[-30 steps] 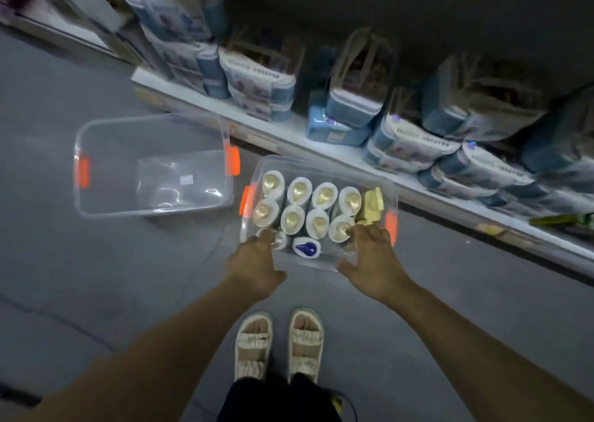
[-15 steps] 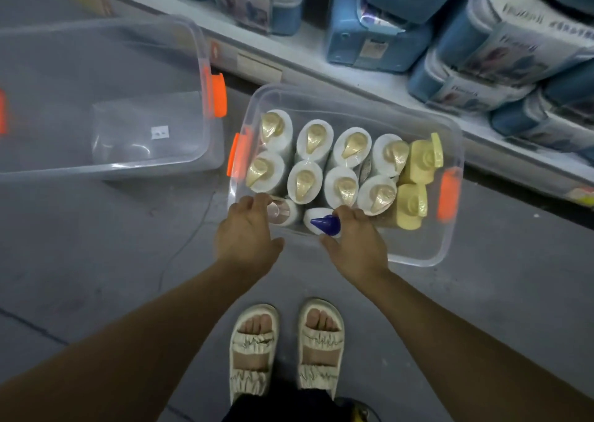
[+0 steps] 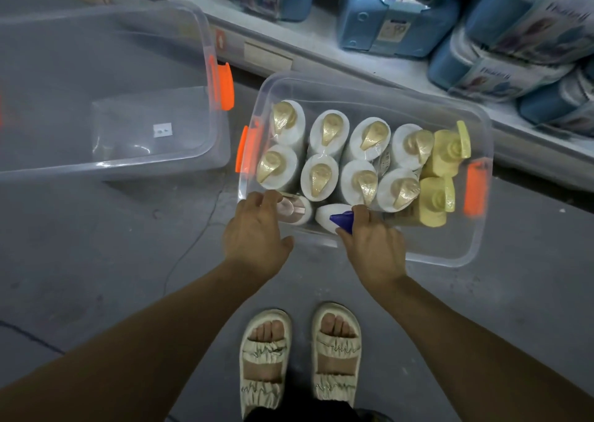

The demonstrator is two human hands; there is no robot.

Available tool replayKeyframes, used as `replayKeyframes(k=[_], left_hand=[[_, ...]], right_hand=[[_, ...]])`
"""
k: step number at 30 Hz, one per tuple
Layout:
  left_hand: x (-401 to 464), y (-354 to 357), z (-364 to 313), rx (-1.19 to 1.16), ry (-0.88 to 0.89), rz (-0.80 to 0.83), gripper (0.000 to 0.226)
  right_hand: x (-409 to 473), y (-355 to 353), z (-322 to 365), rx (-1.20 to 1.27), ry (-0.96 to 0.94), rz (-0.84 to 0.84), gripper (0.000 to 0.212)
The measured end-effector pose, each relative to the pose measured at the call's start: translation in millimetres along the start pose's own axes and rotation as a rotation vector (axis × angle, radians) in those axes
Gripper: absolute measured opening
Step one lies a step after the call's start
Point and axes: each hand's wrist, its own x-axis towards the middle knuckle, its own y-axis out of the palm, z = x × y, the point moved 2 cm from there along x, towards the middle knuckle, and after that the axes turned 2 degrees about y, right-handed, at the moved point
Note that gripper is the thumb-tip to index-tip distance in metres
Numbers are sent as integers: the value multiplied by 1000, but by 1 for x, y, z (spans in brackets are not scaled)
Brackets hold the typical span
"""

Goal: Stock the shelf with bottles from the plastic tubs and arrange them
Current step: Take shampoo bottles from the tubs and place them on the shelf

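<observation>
Change: camera nearer, both hands unmoved on tub | left hand (image 3: 257,231) curls over full tub (image 3: 475,228) near rim | right hand (image 3: 374,244) pinches blue-capped bottle (image 3: 331,217) at near wall | empty tub (image 3: 199,35) left.

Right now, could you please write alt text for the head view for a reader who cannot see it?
Both hands, left hand and right hand, grip the near rim of a clear plastic tub packed with upright white bottles and two yellow ones. An empty tub sits to its left on the grey floor, below a stocked shelf.
</observation>
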Motion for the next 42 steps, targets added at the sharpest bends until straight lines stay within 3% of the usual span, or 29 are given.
replayKeyframes(k=[6, 15, 18, 22, 25, 30, 31, 35, 38, 42], left_hand=[[-7, -10, -7, -22, 15, 35, 63], [-10, -47, -34, -159, 141, 48, 79], [-8, -60, -40, -297, 148, 59, 86], [-7, -73, -37, -559, 99, 123, 83], [-11, -80, -20, -614, 21, 98, 79], [-22, -76, 27, -652, -135, 55, 79], [-24, -74, 38, -659, -172, 35, 79], [-28, -65, 70, -717, -277, -57, 80], [-26, -56, 84, -744, -301, -102, 81], [-27, -42, 92, -784, -322, -156, 73]], right_hand=[[-12, -41, -4, 55, -69, -123, 51], [17, -149, -12, 468, 1, -181, 36], [37, -178, -14, 511, -24, -113, 25], [55, -195, 10, 561, -99, 7, 27], [65, -189, 39, 631, -134, 62, 30], [61, -143, 67, 1041, -10, 246, 35], [57, -129, 68, 977, -1, 277, 35], [42, -65, 64, 306, -166, 325, 26], [38, -28, 69, -141, -329, 143, 28], [40, 3, 79, -253, -376, -25, 29]])
